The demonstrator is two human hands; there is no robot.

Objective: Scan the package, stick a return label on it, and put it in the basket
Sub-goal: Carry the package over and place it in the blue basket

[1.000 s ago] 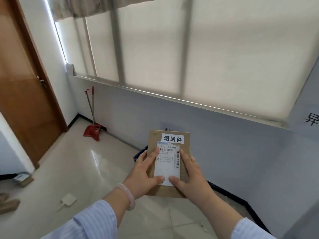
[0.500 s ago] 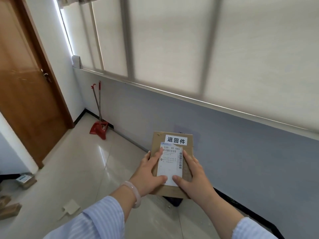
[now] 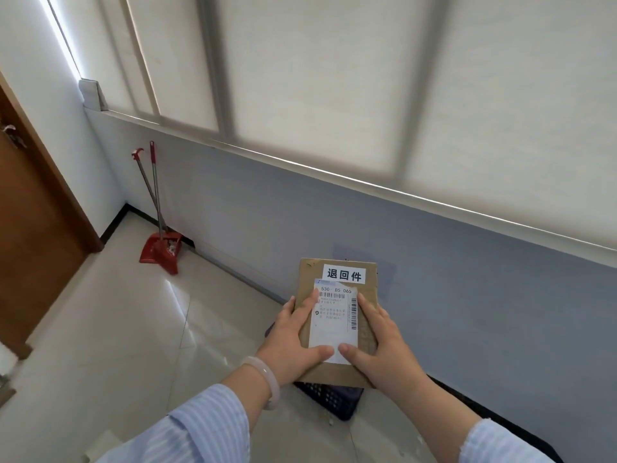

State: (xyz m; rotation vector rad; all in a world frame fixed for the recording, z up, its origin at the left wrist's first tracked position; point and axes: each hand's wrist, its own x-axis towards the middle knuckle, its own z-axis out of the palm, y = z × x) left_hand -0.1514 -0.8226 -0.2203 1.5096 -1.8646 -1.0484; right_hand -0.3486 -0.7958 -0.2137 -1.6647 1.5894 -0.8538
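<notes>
A flat brown cardboard package [image 3: 369, 285] is held out in front of me with both hands. It carries a white shipping slip with barcodes [image 3: 335, 320] and, near its top edge, a white return label [image 3: 343, 274] with black characters. My left hand [image 3: 289, 342] grips its left side, thumb on the slip. My right hand [image 3: 384, 345] grips the right side, thumb also on the slip. Directly below the package, on the floor, a dark mesh basket [image 3: 334, 397] shows partly; most of it is hidden by the package and my hands.
A blue-grey wall [image 3: 484, 312] stands close behind the basket, with blinds on the window above. A red dustpan and broom [image 3: 160, 248] lean in the left corner. A wooden door [image 3: 30, 235] is at the left. Pale floor tiles [image 3: 117, 329] stretch to the left.
The view has swung left and down along the wall. The package stays in both hands, and the basket has come into view beneath it.
</notes>
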